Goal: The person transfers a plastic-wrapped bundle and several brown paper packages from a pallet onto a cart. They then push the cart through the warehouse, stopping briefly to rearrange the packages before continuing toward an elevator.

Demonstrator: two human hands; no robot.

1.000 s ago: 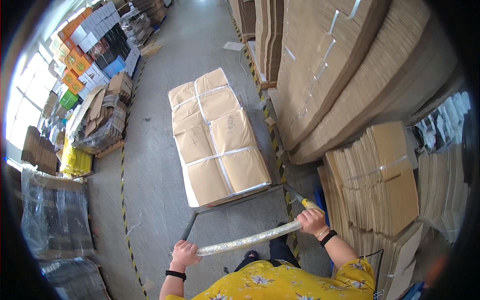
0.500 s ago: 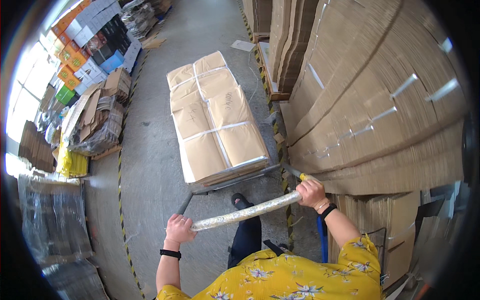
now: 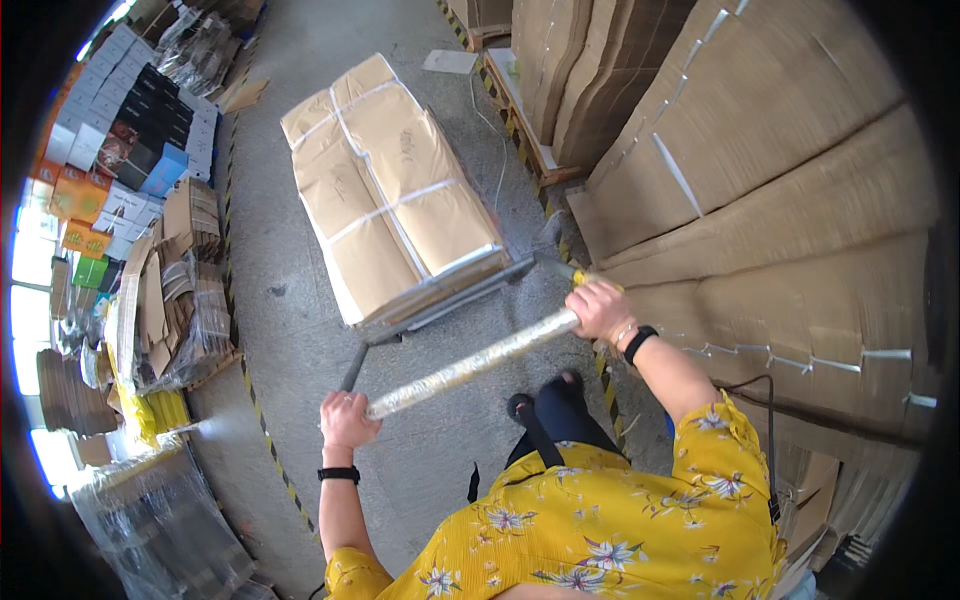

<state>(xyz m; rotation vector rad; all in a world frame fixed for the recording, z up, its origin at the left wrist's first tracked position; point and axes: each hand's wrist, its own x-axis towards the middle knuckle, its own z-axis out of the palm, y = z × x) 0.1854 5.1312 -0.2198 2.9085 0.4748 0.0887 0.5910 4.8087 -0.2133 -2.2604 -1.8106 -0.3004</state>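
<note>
Both arms stretch forward to the push handle (image 3: 470,365) of a flat trolley; the bar is wrapped in shiny clear and yellowish film. My left hand (image 3: 348,418) is closed round the handle's left corner. At the right corner, by a patch of yellow wrap, my right hand (image 3: 600,310) grips the bar. Ahead on the trolley lies a large bundle (image 3: 375,265) in brown paper, tied crosswise with white straps and marked by hand on top. A dark metal frame edge (image 3: 450,292) shows under its near end; most of the trolley bed is hidden.
Tall stacks of brown cardboard sheets (image 3: 760,250) line the right side, close to my right arm. Pallets of flattened cartons (image 3: 195,290) and a film-wrapped stack (image 3: 165,530) stand left. Yellow-black floor tape (image 3: 262,420) edges the aisle. A white sheet (image 3: 450,62) lies ahead.
The bundle and handle now appear higher and further left in view, the trolley angled more to the right. My feet have shifted. Both hands keep their grip.
</note>
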